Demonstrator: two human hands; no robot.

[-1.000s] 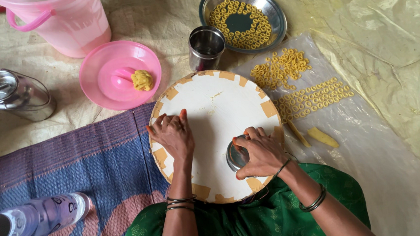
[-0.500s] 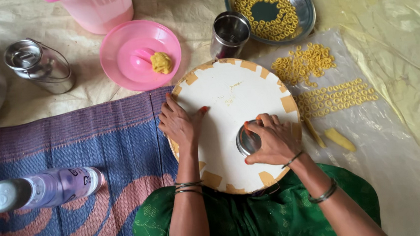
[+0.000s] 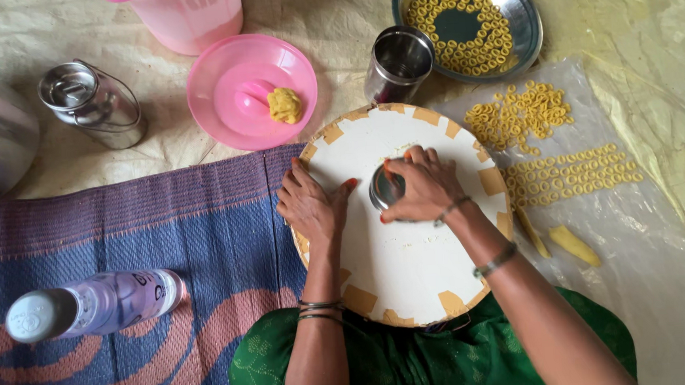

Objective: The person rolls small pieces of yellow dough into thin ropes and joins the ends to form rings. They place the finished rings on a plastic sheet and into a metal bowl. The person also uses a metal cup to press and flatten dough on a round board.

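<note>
A round white board (image 3: 410, 267) with tan patches at its rim lies in front of me. My right hand (image 3: 421, 186) is closed over a small round steel cup (image 3: 384, 190), pressing it down on the board's far half. My left hand (image 3: 312, 206) rests flat on the board's left edge, fingers spread, holding nothing. Whatever lies under the cup is hidden.
A pink lid (image 3: 251, 91) carries a yellow dough lump (image 3: 284, 106). A steel tumbler (image 3: 398, 64) and a steel plate (image 3: 522, 15) of yellow rings stand beyond the board. More yellow rings (image 3: 567, 177) lie on clear plastic sheet (image 3: 646, 237) at right. A steel can (image 3: 93, 105), pink jug (image 3: 189, 15), plastic bottle (image 3: 88, 307) and striped mat (image 3: 123, 230) are left.
My right hand has slid the steel cup from the board's near right part up to its far middle. The left hand stays on the left edge; the view has shifted.
</note>
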